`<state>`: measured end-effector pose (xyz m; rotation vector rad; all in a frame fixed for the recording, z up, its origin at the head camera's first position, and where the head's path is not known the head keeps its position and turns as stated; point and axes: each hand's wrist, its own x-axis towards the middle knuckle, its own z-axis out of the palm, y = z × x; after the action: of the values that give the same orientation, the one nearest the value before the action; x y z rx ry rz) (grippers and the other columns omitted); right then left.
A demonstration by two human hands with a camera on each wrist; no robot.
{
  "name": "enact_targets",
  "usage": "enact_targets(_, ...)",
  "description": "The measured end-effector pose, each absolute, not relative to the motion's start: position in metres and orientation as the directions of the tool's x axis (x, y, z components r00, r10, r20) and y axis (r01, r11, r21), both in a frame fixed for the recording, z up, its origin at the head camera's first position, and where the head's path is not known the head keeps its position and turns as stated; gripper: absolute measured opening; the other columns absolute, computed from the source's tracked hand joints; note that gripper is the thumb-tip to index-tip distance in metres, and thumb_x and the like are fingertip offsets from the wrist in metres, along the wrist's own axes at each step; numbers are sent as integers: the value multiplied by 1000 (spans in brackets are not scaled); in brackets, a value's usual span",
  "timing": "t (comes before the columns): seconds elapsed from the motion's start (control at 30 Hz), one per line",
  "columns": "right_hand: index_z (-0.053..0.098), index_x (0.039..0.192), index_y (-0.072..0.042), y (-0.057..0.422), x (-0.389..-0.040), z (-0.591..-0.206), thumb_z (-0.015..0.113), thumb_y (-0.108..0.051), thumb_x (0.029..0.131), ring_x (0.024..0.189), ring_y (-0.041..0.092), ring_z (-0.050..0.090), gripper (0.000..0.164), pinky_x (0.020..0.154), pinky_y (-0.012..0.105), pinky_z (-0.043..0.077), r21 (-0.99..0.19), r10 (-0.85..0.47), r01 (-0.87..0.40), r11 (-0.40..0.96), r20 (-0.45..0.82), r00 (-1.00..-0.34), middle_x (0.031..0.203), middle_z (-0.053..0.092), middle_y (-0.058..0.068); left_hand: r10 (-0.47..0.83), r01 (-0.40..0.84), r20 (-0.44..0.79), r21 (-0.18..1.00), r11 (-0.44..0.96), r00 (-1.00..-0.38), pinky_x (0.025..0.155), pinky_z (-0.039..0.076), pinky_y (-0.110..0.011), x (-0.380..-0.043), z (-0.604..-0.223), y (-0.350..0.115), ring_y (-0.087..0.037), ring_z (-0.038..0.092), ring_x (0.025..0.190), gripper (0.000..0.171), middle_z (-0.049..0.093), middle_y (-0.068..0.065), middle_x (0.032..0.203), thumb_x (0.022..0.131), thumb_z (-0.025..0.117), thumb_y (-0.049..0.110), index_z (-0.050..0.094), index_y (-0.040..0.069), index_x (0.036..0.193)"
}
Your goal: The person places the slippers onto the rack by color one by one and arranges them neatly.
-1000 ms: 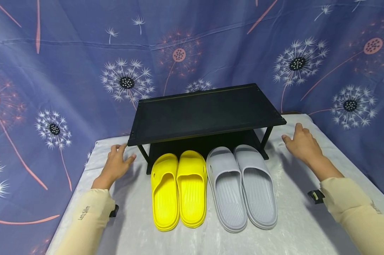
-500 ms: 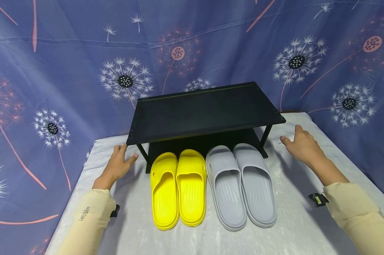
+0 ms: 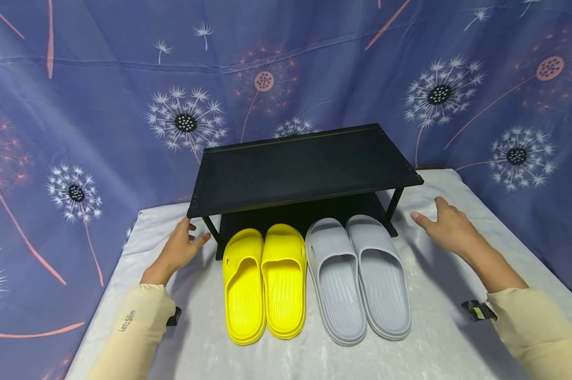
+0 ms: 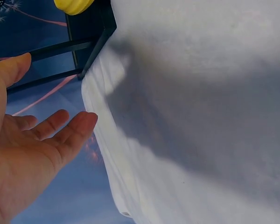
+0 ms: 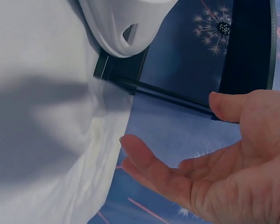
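Note:
A black two-tier shoe rack [image 3: 305, 171] stands at the back of the table. In front of it lie two yellow slippers [image 3: 284, 295] and, to their right, two grey slippers [image 3: 385, 295], toes toward the rack and reaching its lower shelf. My left hand [image 3: 178, 248] is beside the rack's front left corner, fingers relaxed and thumb apart; whether a fingertip touches the corner cannot be told. Nothing is in its palm in the left wrist view. My right hand [image 3: 449, 227] hovers apart from the rack's right end, loosely spread and holding nothing, as the right wrist view also shows.
A white cloth [image 3: 324, 364] covers the table. Behind and at both sides hangs a blue curtain [image 3: 314, 68] printed with dandelions. Dark wrist-camera mounts [image 3: 478, 310] sit by both sleeves.
My left hand has shifted slightly right and down by the rack's corner. The right hand has come a little nearer and lower. Slippers and rack stay put; the head view shifts slightly.

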<state>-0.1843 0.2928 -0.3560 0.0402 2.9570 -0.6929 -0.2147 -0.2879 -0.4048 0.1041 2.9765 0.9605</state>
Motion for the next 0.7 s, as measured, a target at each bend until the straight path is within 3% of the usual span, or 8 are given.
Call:
enact_targets(0.43,5,144,18,281,-167,-355,31,-61,97,124,64,24,95,96,73,27,-475,-21,35,879,-114,-993,138,19,49,82,83,31,635,768,-996,86,52,-53,-216,-409,-280,-43,59,105,84,44,-28,133,95,60,30,3,25,156)
enact_targets(0.5,6,144,19,278,-164,-355,30,-61,98,124,64,24,95,96,73,27,-475,-22,35,880,-114,-993,138,20,49,76,83,40,645,760,-996,85,53,-53,-217,-410,-279,-43,59,104,82,45,-28,133,94,60,30,6,27,155)
enact_targets(0.7,9,144,18,269,-157,-358,30,-61,98,124,63,26,94,95,73,28,-477,-24,28,879,-102,-994,137,23,48,68,83,49,684,725,-996,82,55,-50,-217,-412,-276,-43,61,102,65,45,-24,136,95,61,27,25,17,148)
